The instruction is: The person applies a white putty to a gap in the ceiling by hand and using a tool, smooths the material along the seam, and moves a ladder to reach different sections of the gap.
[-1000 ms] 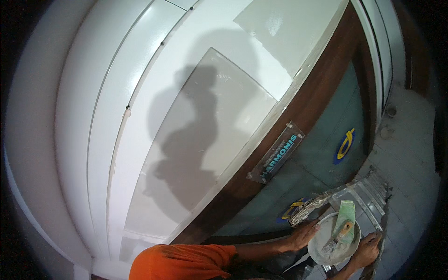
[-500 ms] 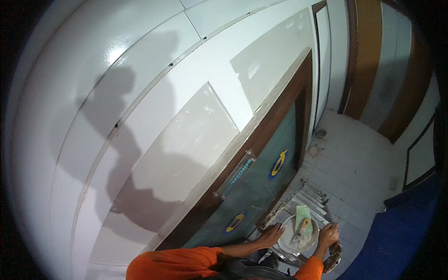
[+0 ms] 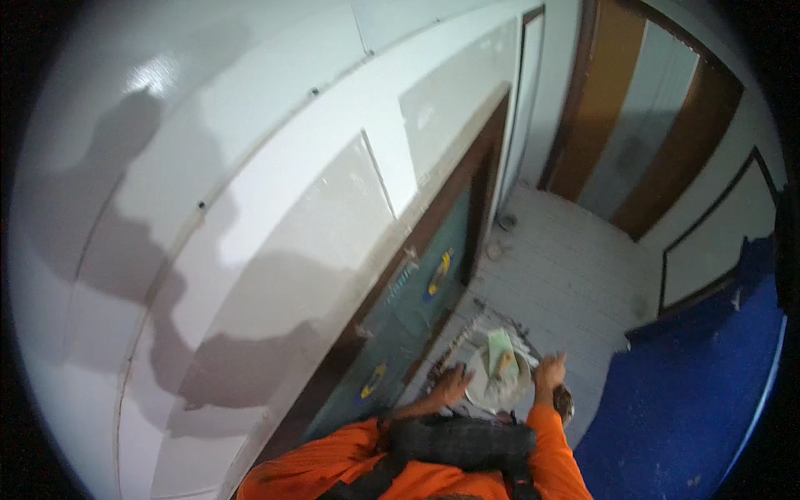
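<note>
Both sides of bowl: left hand, right hand, apart; blurred, can't tell grip. Floor beyond its far edge.

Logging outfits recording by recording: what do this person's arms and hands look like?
The left hand and right hand are bare, without gloves. The left sleeve and right sleeve are orange, stopping short of the wrists. Blur hides any finer markings.

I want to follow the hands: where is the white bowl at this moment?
In the head view, the white bowl is low and right of centre, between the left hand and the right hand, with a flat green piece partly in it.
</note>
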{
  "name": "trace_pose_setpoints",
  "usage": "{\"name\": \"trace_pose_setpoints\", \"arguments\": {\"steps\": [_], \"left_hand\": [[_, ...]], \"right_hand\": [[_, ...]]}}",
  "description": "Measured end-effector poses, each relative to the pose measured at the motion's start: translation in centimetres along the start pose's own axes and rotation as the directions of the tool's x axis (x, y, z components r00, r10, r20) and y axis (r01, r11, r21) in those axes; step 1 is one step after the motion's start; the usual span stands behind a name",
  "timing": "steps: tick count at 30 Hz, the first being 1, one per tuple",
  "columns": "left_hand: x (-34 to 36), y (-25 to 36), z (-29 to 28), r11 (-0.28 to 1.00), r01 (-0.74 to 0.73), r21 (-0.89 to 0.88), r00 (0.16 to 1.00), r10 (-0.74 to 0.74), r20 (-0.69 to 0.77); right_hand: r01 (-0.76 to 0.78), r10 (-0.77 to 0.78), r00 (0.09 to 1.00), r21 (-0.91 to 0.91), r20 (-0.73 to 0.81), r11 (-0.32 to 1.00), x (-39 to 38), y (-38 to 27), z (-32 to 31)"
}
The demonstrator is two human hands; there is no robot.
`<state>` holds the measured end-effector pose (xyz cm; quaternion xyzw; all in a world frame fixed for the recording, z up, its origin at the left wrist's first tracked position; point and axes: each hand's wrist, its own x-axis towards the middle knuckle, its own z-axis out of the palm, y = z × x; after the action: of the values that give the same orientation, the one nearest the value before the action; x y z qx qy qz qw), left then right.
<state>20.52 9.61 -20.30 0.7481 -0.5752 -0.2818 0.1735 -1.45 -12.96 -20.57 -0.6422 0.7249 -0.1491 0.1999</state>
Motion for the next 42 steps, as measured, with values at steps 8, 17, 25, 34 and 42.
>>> {"name": "trace_pose_setpoints", "arguments": {"steps": [8,17,25,34,42], "left_hand": [[-0.6,-1.3,1.8,0.992,-0.125,0.019,0.977,0.126,-0.169],[0.1,3.4,-0.3,0.923,0.192,-0.333,0.96,-0.248,-0.134],[-0.5,1.4,0.5,0.937,0.097,-0.336,0.963,-0.173,-0.207],[0.0,4.2,-1.7,0.838,0.275,-0.472,0.944,-0.329,-0.034],[-0.5,4.2,-2.2,0.9,0.189,-0.393,0.946,-0.274,-0.173]], "right_hand": [[0.396,-0.339,0.918,0.456,-0.204,0.797,-6.5,-6.6,-15.8],[0.295,-0.25,0.956,0.526,-0.156,0.798,-6.2,0.8,-18.3],[-0.138,0.257,0.964,0.684,-0.075,0.716,-9.7,18.5,-18.3],[-0.707,0.376,0.353,-0.019,0.856,0.707,-25.0,33.8,-15.0],[-0.681,0.236,0.155,-0.069,0.959,0.729,-27.0,33.1,-18.4]]}}
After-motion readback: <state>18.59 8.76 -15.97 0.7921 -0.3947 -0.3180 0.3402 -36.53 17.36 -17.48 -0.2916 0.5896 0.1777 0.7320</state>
